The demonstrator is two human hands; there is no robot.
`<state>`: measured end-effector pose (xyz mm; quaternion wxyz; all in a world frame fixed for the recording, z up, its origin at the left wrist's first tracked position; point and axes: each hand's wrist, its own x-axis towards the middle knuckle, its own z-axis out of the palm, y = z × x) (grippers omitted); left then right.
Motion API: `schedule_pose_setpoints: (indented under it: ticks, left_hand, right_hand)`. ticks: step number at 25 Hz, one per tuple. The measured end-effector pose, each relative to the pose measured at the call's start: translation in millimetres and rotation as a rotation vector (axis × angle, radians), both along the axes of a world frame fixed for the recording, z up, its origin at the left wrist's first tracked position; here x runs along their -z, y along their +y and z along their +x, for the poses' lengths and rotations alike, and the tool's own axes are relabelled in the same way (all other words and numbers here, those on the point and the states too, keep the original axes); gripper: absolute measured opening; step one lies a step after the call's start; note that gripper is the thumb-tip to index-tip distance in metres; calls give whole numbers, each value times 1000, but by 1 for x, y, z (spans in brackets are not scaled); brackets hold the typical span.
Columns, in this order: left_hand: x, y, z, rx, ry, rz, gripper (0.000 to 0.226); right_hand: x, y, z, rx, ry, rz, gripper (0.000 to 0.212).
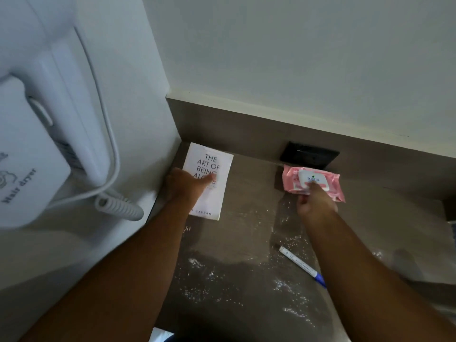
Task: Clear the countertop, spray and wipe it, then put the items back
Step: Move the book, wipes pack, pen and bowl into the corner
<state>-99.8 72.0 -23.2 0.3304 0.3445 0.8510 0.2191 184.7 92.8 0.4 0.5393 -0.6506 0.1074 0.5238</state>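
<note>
A white book [217, 164] lies flat in the back left corner of the brown countertop [246, 243]. My left hand [183, 185] rests on its left half, thumb across the cover and fingers over its left edge. A pink pack of wet wipes [328, 180] lies near the back wall. My right hand [314, 202] holds its near edge, thumb on the white lid and fingers under the pack. A white marker with a blue cap [302, 265] lies loose on the counter beside my right forearm. White powder specks dot the surface.
A white wall-mounted hair dryer [42, 134] with a coiled cord [118, 207] hangs on the left wall, close to my left arm. A black socket plate [309, 155] sits on the brown backsplash behind the wipes. A dark object shows at the right edge.
</note>
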Motion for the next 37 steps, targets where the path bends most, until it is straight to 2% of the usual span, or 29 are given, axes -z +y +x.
schedule_pose_setpoints:
  ticks: [2, 3, 5, 6, 8, 11, 13, 18, 23, 26, 30, 34, 37]
  left_hand:
    - [4, 21, -5, -78, -3, -47, 92]
    - [6, 27, -5, -94, 67, -56, 98]
    - [11, 29, 1, -44, 338, -30, 96]
    - [13, 24, 7, 9, 455, 21, 91]
    - [24, 7, 21, 163, 534, 123, 84]
    - [52, -23, 39, 489, 620, 36, 85]
    - [62, -28, 35, 536, 707, 20, 76]
    - [62, -23, 17, 416, 652, -7, 72]
    - [52, -31, 4, 358, 506, 30, 85]
    - [46, -53, -13, 357, 556, -1, 85]
    - [45, -59, -18, 427, 541, -43, 82]
    - [51, -56, -20, 427, 547, -52, 84]
    - [57, -56, -21, 407, 530, -30, 86]
  right_hand:
    - [3, -16, -14, -43, 76, -2, 24]
    - [4, -25, -24, -107, 111, 14, 25]
    - [0, -35, -43, -206, 157, -3, 27]
    - [-2, -37, -51, -244, 192, 1, 29]
    - [-9, -39, -68, -307, 230, 35, 34]
    - [-8, -35, -88, -331, 187, 92, 44]
    - [-6, -28, -96, -328, 164, 142, 42]
    - [-1, -15, -119, -457, 185, 196, 22]
    - [4, 3, -174, -549, 310, 139, 19]
    - [9, 18, -215, -542, 380, 87, 21]
    - [26, 43, -251, -656, 195, -65, 17]
    - [41, 55, -253, -772, 57, -176, 14]
    - [37, 55, -247, -844, 90, -159, 14]
